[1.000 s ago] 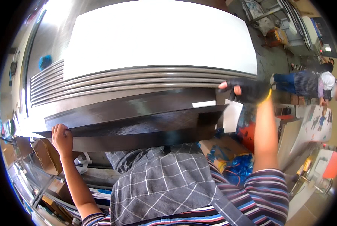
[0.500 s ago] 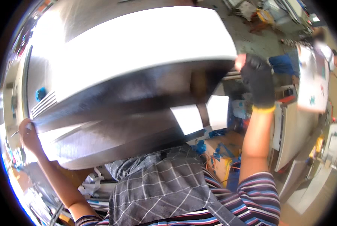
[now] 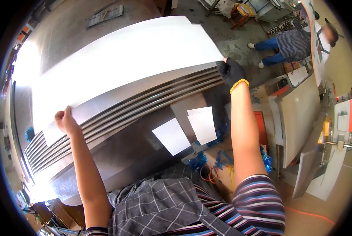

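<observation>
White sheet (image 3: pixel 132 59) spans the worktop (image 3: pixel 71 43), upper centre of frame, spread out but not yet let go: left hand (image 3: pixel 67 122) pinching its near edge, gloved right hand (image 3: pixel 231 72) its right corner.

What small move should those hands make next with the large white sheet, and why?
Perhaps nudge the large white sheet into line: the bare left hand and black-gloved right hand are at its near edge, while a step in the white outline at the far right suggests offset layers.

No legible lettering or numbers
</observation>
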A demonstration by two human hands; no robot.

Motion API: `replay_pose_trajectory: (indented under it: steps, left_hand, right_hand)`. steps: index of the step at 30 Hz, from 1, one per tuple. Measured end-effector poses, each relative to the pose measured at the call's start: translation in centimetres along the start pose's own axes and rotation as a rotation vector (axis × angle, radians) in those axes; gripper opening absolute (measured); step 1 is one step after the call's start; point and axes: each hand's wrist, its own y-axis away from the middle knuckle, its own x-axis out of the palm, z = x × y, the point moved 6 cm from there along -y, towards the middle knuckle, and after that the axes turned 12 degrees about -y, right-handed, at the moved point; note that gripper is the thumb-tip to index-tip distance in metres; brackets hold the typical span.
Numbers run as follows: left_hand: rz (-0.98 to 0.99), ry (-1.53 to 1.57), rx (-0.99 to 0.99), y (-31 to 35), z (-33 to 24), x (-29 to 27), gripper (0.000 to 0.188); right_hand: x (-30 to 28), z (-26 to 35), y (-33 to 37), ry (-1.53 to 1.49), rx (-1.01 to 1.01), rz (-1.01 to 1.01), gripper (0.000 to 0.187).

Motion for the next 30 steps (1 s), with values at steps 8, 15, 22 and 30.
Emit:
replay_pose_trajectory:
  steps: [8, 15, 22, 30]
  left_hand:
    - [0.418, -0.054, 0.207, -0.4, 7.8, -0.1, 0.02]
    - [0.455, 0.346, -0.099, 0.3, 12.1, -4.5, 0.028]
    - [0.436, 0.283, -0.131, 2.5, 8.5, -4.4, 0.032]
    - [0.334, 0.398, -0.304, 2.6, 9.6, -5.9, 0.025]
  right_hand:
    - [-0.5, 2.3, -0.8, 1.338, -0.534, -0.074, 0.031]
    - [-0.8, 1.1, -1.7, 1.572, -0.571, -0.034, 0.028]
    - [-0.9, 1.4, -0.6, 1.496, -0.54, -0.081, 0.028]
    - [-1.2, -0.8, -3.9, 1.546, -0.525, 0.151, 0.033]
